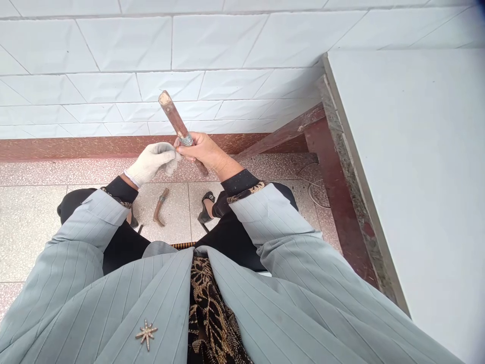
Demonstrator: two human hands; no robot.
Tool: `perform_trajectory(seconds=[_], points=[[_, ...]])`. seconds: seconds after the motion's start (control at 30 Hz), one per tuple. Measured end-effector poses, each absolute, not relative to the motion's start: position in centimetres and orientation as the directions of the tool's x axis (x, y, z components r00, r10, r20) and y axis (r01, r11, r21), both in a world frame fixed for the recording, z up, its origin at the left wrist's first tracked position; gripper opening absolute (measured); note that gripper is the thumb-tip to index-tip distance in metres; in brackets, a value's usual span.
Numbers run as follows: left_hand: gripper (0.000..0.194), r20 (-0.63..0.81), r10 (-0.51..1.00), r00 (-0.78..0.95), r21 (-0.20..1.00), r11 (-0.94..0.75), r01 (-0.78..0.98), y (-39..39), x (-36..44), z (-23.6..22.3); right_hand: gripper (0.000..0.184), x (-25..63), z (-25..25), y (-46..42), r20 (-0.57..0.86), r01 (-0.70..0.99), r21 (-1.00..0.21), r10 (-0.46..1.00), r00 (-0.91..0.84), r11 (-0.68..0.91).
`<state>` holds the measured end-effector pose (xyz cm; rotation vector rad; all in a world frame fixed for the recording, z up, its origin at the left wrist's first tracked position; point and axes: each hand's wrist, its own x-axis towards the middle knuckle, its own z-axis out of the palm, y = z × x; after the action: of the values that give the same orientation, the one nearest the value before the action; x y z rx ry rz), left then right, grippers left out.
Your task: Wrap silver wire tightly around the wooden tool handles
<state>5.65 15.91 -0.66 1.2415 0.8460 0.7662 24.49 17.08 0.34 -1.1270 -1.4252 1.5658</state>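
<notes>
A brown wooden handle (173, 115) with a pale cut end slants up and to the left in my right hand (206, 151). Grey wire (185, 140) is wound round it just above my fingers, and its dark lower end juts out beneath them. My bare right hand is closed round the wood. Beside it, my left hand (149, 161), in a white knitted glove, has its fingers curled in a pinch close to the wire winding. Whatever the gloved fingers hold is hidden.
On the tiled floor (172, 194) between my feet lies a curved wooden piece (159, 208) with a grey band. A white-tiled wall (220, 43) stands ahead. To my right is a white-topped table (420, 151) with dark red supports; thin cable (314, 197) lies near it.
</notes>
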Motion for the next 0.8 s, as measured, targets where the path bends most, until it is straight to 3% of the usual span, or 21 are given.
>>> perform_trajectory(seconds=[0.13,0.3,0.5,0.8], points=[[0.011,-0.115,0.886,0.449,0.993,0.107,0.043,15.9,5.7,0.1,0.014,24.3,0.5,16.9,-0.140,0.039,-0.990,0.936,-0.322,-0.135],[0.012,-0.166,0.904,0.395,0.985,0.129,0.117,15.8,6.0,0.1,0.015,24.2,-0.3,17.0,-0.143,0.100,-0.988,0.955,-0.261,-0.120],[0.018,-0.163,0.911,0.379,0.986,0.157,0.047,15.5,6.1,0.1,0.021,24.4,-0.6,17.2,-0.153,0.110,-0.986,0.944,-0.292,-0.126],[0.014,-0.158,0.930,0.333,0.979,0.105,0.173,15.7,5.9,0.3,0.016,23.9,-0.2,16.9,-0.178,0.096,-0.983,0.950,-0.258,-0.158]])
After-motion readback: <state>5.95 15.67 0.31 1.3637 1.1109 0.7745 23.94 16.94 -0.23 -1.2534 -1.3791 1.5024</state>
